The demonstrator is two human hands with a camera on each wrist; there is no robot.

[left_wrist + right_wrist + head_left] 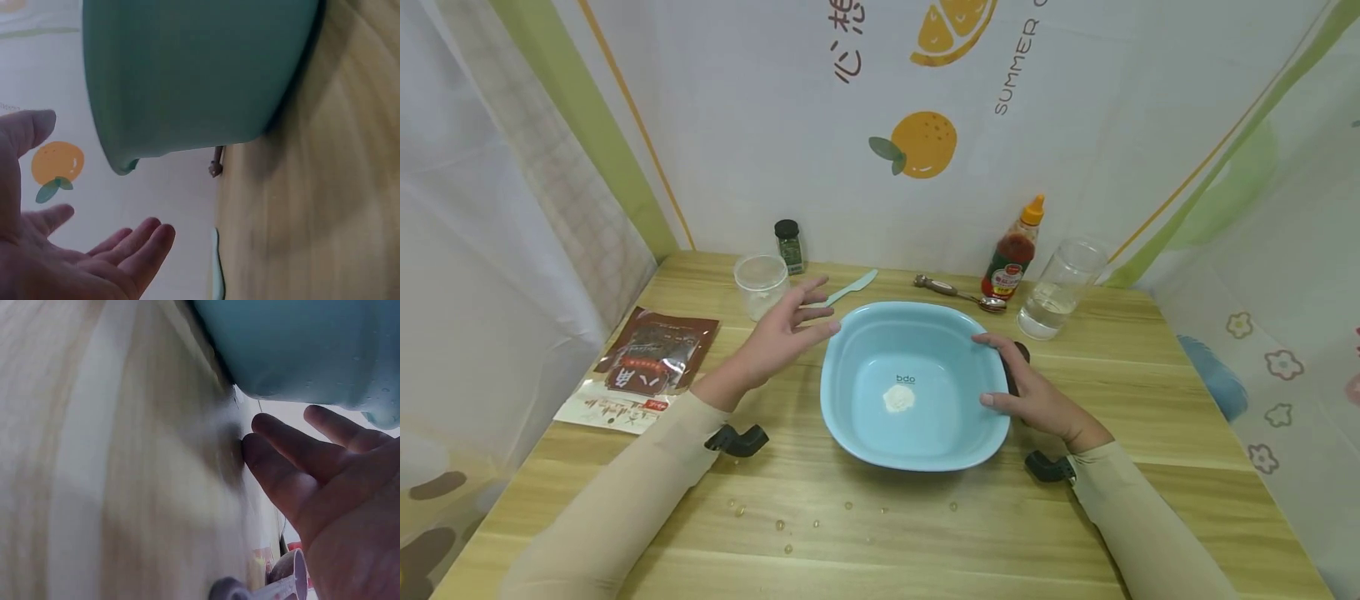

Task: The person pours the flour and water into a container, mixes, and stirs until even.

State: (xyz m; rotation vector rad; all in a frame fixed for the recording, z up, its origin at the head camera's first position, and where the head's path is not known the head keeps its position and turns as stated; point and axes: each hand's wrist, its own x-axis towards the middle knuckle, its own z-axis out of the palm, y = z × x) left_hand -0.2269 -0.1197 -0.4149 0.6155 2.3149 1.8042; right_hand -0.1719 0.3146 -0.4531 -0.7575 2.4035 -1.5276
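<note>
1. Basin (pixel 928 440): lt. blue, rounded-sq., "bdo" mark, white patch (pixel 898 399) on inner btm.; approx. ctr. of tbl. (pixel 865 567)
2. L hand (pixel 784 325): fingers apart, near L rim.
3. R hand (pixel 1036 393): fingers apart, at R rim; contact unclear.

Pale wood-grain desk (pixel 880 571) bears: light-blue plastic basin (pixel 917 455); brown-and-white packet (pixel 658 354); clear cup (pixel 760 283); black-capped jar (pixel 789 250); pale-green knife (pixel 855 286); brown-handled metal spoon (pixel 943 288); orange-capped sauce bottle (pixel 1013 254); tall clear glass (pixel 1062 287); droplets (pixel 780 525).
</note>
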